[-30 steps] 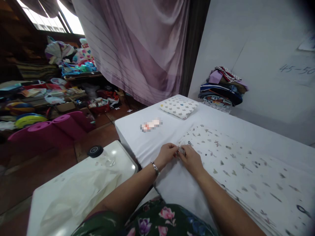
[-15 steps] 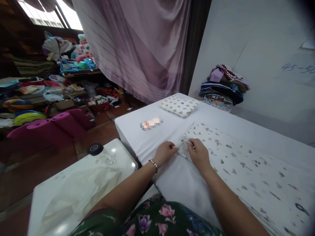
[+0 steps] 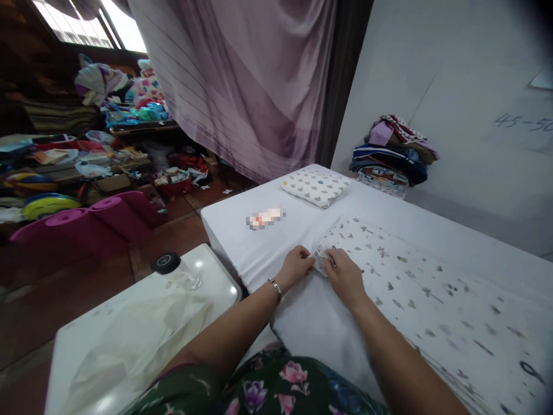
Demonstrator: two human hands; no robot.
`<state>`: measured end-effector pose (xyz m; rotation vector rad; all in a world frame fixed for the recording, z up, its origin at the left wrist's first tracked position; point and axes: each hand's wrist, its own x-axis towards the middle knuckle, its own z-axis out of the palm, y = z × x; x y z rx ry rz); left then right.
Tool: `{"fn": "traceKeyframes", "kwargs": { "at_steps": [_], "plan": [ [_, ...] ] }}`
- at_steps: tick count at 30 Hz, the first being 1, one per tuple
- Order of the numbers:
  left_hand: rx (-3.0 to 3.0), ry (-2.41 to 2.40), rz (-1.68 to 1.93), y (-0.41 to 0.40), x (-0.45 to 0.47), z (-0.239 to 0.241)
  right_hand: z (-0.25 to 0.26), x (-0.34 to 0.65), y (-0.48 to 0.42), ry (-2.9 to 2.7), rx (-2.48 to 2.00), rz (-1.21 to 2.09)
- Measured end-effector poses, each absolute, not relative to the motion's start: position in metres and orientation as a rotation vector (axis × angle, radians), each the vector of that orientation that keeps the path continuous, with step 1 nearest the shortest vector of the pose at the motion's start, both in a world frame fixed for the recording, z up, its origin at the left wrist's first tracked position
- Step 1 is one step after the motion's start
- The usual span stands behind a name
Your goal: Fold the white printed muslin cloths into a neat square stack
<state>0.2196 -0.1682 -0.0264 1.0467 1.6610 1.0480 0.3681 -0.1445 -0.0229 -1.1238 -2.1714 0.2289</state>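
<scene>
A white cloth with small grey prints (image 3: 415,276) lies spread over the white-covered table (image 3: 259,248). My left hand (image 3: 296,266) and my right hand (image 3: 343,275) meet at its near left corner. Both pinch that corner, fingers closed on the cloth's edge. A bracelet sits on my left wrist. Under the top sheet, more printed layers show along the near edge.
A folded printed cloth (image 3: 315,185) lies at the table's far end, with a small blurred item (image 3: 265,217) to its left. Folded clothes (image 3: 391,151) are stacked by the wall. A white side table (image 3: 129,328) with a plastic bag and a black-lidded jar (image 3: 169,268) stands left.
My right hand drew away with the cloth corner half a second ago, then came back toward my left hand. Both still hold the corner.
</scene>
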Motion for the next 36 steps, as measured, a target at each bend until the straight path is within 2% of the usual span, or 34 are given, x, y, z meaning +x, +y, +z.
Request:
{"fn": "traceKeyframes", "kwargs": {
  "at_steps": [6, 10, 17, 36],
  "plan": [
    [0.979, 1.554, 1.221, -0.167, 0.222, -0.036, -0.016, 0.371, -0.146, -2.053, -1.097, 0.144],
    [0.959, 1.526, 1.258, -0.166, 0.224, -0.035, -0.018, 0.366, -0.149, -2.197, -1.096, 0.010],
    [0.723, 1.310, 1.345, -0.175, 0.230, -0.023, -0.029, 0.360, -0.148, -2.272, -1.105, 0.056],
    [0.816, 1.402, 1.236, -0.166, 0.226, -0.030, -0.036, 0.361, -0.145, -2.048, -0.951, 0.830]
  ]
}}
